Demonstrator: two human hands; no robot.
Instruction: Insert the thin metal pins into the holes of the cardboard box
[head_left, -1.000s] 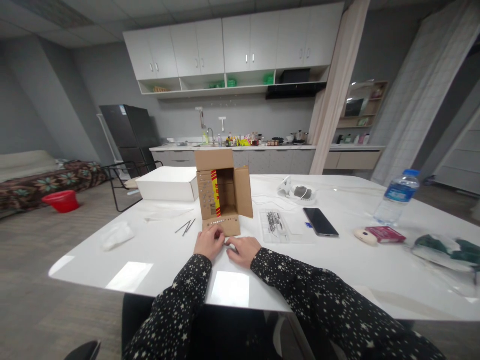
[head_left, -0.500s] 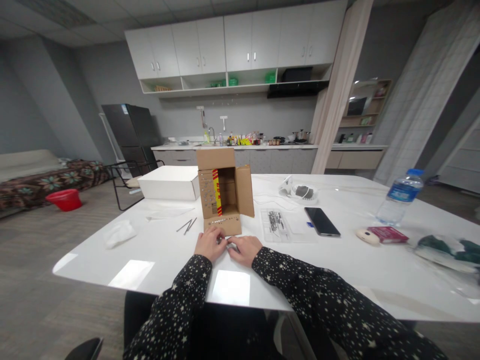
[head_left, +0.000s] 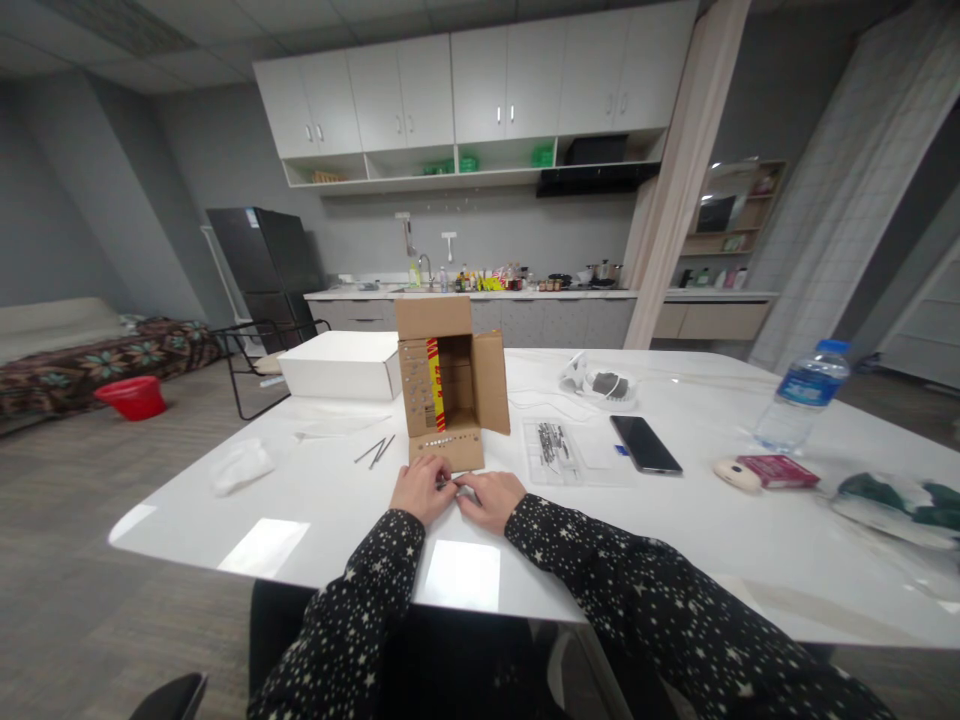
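Left-hand fingers: curled and bunched close together on the left hand (head_left: pixel 424 490), tips beside the near edge of the box's front flap; whether they pinch something I cannot tell from my head view;
Right-hand fingers: on the right hand (head_left: pixel 489 500) I see the index finger and thumb reaching toward the left fingertips, a narrow gap between them; the rest are folded under; I cannot make out a grip;
Between the fingertips: a small dark sliver (head_left: pixel 459 482), too small for me to name;
Cardboard box: the cardboard box (head_left: pixel 459 390) stands upright just beyond both hands, its open side toward me, flaps spread; small bits dot its left and front flaps;
Rods: thin dark rods (head_left: pixel 377 452) lie on the table to its left;
Clear case: a clear case (head_left: pixel 553 450) of small metal pieces sits to the right, with a phone (head_left: pixel 646 444) beyond;
Table edges: a white box (head_left: pixel 341 365) behind at left; a bottle (head_left: pixel 802 400) far right, upright on the white table (head_left: pixel 337 530).
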